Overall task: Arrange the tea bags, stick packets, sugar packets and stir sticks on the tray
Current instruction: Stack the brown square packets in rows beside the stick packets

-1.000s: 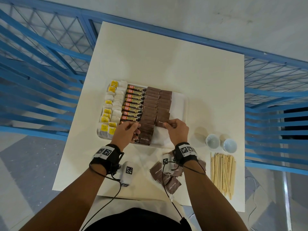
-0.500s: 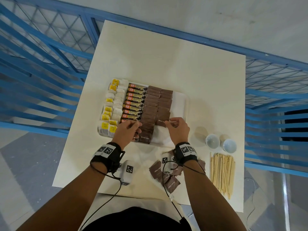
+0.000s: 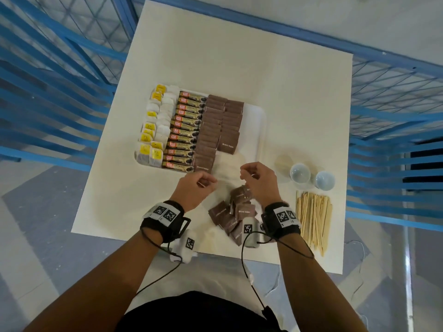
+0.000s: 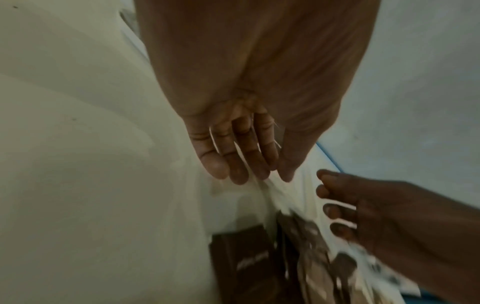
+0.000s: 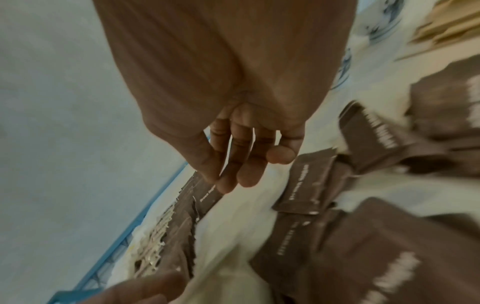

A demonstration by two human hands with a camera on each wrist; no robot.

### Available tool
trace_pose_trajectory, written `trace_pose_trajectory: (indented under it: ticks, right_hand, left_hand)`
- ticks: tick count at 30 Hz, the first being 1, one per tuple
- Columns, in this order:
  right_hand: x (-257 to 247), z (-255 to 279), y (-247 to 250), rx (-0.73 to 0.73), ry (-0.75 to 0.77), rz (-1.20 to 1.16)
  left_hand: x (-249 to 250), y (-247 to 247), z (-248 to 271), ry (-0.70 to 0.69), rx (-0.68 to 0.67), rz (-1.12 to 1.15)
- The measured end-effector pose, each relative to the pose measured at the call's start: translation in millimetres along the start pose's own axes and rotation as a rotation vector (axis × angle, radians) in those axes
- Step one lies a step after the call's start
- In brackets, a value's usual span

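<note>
The white tray holds tea bags on its left, stick packets in the middle and two columns of brown sugar packets. Its right strip is bare. A loose pile of sugar packets lies on the table near me. Stir sticks lie at the right. My left hand hovers just in front of the tray, fingers relaxed and holding nothing. My right hand hangs over the far end of the loose pile, also holding nothing.
Two small white cups stand right of the tray, beyond the stir sticks. Blue metal railings surround the white table on the left, far and right sides.
Both hands have pulled back from the tray toward me. The right hand let go of a sugar packet, which now lies at the near end of the right column.
</note>
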State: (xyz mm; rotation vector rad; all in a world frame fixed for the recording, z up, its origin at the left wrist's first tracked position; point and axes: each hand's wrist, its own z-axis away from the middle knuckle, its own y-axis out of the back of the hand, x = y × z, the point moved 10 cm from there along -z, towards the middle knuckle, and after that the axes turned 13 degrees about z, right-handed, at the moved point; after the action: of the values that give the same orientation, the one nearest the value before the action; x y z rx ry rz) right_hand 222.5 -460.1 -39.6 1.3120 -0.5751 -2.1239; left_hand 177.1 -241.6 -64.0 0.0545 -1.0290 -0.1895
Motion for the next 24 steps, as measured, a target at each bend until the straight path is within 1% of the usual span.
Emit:
trace_pose_trajectory:
  ticks: [4,6,8,10,12,15,17,20,24]
  right_hand:
    - [17,32,2,-0.006,0.018,0.166]
    - [29,50,4,0.035,-0.002,0.244]
    - [43,67,5,0.089,-0.062,0.306]
    - [58,81,-2,0.095,-0.135,0.326]
    - [60,85,-13,0.066,-0.156,0.342]
    - [64,92,-23,0.120,-0.198,0.348]
    - [66,93,-29,0.148,-0.237,0.308]
    - [71,92,-31,0.160,-0.284,0.282]
    - [70,90,-26,0.151,-0.268,0.305]
  left_hand:
    - [-12,-38,15,-0.047,-0.155,-0.243]
    - [-19,-54,21,-0.083,-0.193,-0.424]
    - [-21,-65,28,-0.157,-0.204,-0.594]
    - [-20,-74,35,-0.232,-0.215,-0.702]
    - [-16,-72,36,-0.261,-0.182,-0.716]
    - [-16,-73,42,-0.275,-0.188,-0.711]
    - [-16,-74,46,-0.270,-0.212,-0.659]
    - [-15,-74,50,-0.227,-0.224,-0.565]
    - [-17,-67,46,-0.135,-0.176,-0.483]
